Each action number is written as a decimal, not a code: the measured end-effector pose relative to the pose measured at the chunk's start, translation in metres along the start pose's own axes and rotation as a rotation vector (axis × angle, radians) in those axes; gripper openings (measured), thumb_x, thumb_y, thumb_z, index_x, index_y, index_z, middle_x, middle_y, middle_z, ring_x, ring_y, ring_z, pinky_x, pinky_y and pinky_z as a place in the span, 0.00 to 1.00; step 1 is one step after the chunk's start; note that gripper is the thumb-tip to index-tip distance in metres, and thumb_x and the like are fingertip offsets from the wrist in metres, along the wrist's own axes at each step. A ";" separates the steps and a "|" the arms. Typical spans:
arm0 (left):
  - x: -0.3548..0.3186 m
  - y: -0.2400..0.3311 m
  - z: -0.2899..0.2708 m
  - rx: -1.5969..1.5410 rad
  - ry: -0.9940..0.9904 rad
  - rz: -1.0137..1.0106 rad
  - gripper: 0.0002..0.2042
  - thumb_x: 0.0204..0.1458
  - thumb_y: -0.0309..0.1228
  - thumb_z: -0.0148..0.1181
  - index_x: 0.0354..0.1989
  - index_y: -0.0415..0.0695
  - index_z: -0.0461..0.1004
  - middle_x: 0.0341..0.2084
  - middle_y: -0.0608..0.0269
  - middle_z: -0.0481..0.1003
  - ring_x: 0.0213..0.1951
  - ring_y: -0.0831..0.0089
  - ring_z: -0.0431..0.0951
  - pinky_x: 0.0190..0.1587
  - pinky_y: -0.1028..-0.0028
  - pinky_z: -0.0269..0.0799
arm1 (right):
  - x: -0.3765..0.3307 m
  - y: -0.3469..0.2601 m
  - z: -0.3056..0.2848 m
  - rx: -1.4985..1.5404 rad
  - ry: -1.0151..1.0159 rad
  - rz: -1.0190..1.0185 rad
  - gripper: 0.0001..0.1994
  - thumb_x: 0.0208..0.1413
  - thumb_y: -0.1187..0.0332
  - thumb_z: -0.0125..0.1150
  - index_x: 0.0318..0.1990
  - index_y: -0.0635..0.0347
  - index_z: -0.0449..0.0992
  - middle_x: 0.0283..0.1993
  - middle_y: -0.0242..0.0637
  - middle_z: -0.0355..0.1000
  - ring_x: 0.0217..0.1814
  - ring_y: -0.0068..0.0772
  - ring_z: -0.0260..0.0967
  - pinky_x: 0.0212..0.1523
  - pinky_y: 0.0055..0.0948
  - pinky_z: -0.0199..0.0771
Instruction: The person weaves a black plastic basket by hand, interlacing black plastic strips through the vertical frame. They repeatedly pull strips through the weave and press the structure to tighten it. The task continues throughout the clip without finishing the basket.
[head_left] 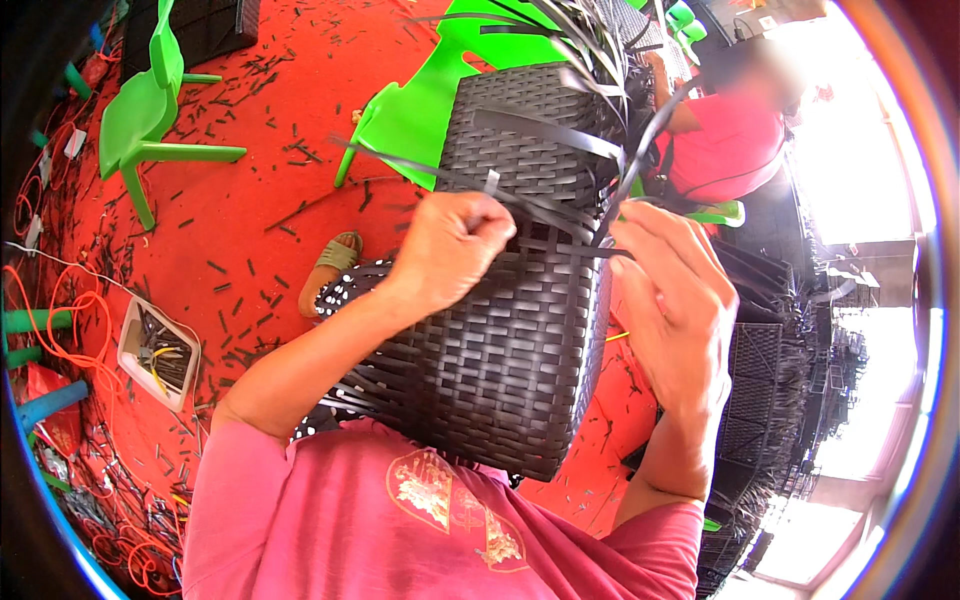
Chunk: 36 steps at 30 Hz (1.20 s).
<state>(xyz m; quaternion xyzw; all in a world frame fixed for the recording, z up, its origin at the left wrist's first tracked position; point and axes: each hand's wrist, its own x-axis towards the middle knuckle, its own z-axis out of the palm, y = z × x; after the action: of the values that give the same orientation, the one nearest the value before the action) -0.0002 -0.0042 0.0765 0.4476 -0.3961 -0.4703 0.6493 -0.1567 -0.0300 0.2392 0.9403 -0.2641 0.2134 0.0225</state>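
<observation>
A black woven basket (505, 345) of flat plastic strips leans across my lap, its loose strip ends fanning out at the top and at the lower left. My left hand (450, 245) is closed over the weave, with a dark strip (540, 207) at its fingertips running to the right. On the basket's right edge, my right hand (680, 290) pinches the end of a black strip between thumb and fingers. Part of that strip is hidden by the fingers.
A green chair (405, 125) stands behind the basket, another green chair (150, 120) farther left. A white bin (160, 352) holds strip scraps. Orange cables (85, 320) lie at left. A person in pink (728, 145) sits at far right, near stacked black woven pieces (755, 380). Strip cuttings litter the red floor (260, 220).
</observation>
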 end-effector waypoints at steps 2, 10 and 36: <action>-0.003 0.006 -0.020 -0.051 -0.062 -0.073 0.04 0.55 0.23 0.57 0.28 0.39 0.75 0.17 0.72 0.70 0.17 0.86 0.63 0.19 0.82 0.56 | -0.003 -0.005 -0.003 0.009 -0.026 -0.012 0.10 0.45 0.82 0.59 0.37 0.67 0.76 0.40 0.44 0.73 0.41 0.45 0.72 0.41 0.35 0.74; 0.004 -0.019 -0.005 0.270 -0.094 0.153 0.04 0.51 0.23 0.60 0.29 0.35 0.77 0.16 0.71 0.71 0.21 0.84 0.67 0.23 0.76 0.64 | -0.012 0.008 0.013 -0.150 -0.109 0.073 0.07 0.48 0.79 0.57 0.36 0.65 0.75 0.39 0.42 0.74 0.42 0.46 0.71 0.41 0.38 0.73; -0.023 0.060 -0.050 0.074 -0.260 0.090 0.04 0.52 0.23 0.62 0.27 0.38 0.74 0.18 0.73 0.68 0.21 0.88 0.64 0.23 0.82 0.59 | -0.008 -0.033 0.043 0.436 -0.141 0.222 0.08 0.55 0.77 0.55 0.42 0.69 0.75 0.42 0.48 0.74 0.33 0.42 0.75 0.35 0.31 0.77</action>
<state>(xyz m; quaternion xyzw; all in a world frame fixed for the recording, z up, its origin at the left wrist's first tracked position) 0.0565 0.0382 0.1176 0.3882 -0.5139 -0.4797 0.5960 -0.1295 -0.0050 0.1996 0.9008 -0.3144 0.2002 -0.2228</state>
